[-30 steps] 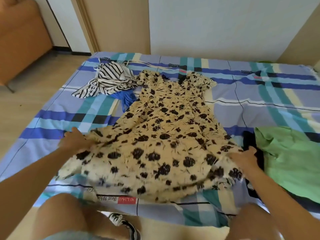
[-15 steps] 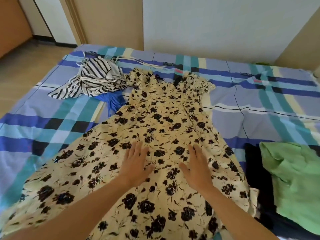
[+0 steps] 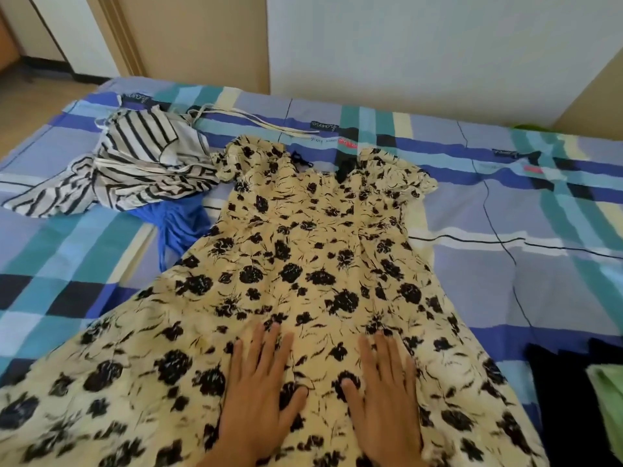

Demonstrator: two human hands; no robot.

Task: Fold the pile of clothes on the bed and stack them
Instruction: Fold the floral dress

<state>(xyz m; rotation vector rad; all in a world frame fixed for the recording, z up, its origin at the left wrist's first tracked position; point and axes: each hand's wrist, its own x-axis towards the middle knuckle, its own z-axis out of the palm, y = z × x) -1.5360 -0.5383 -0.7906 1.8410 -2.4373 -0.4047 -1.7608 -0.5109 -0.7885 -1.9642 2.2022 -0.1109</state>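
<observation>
As we look down at the bed (image 3: 539,264), the yellow dress (image 3: 303,281) with black flowers lies flat in the middle of it. Its collar is toward the far edge by the wall, and its wide skirt is toward the near edge. Our left hand (image 3: 259,389) and our right hand (image 3: 387,389) both rest palm down on the skirt, side by side and a little apart, close to the near edge of the bed. The fingers of both hands are straight and slightly spread. They press on the cloth and do not pinch or grasp it. Both thumbs point inward, toward each other.

Near the far left corner of the bed a striped garment (image 3: 135,170), white with dark lines, lies crumpled. Its edge touches the sleeve on the left side of the dress. A blue garment (image 3: 182,227) comes out from under the striped one and lies just beside the dress. A thin white strap (image 3: 256,121) runs along the far edge, behind the collar. At the near right corner lie a black garment (image 3: 559,399) and a green garment (image 3: 610,399). Only a part of each is in view, so we cannot tell if they are folded. The bed is covered in checks of blue, teal and pale yellow.
</observation>
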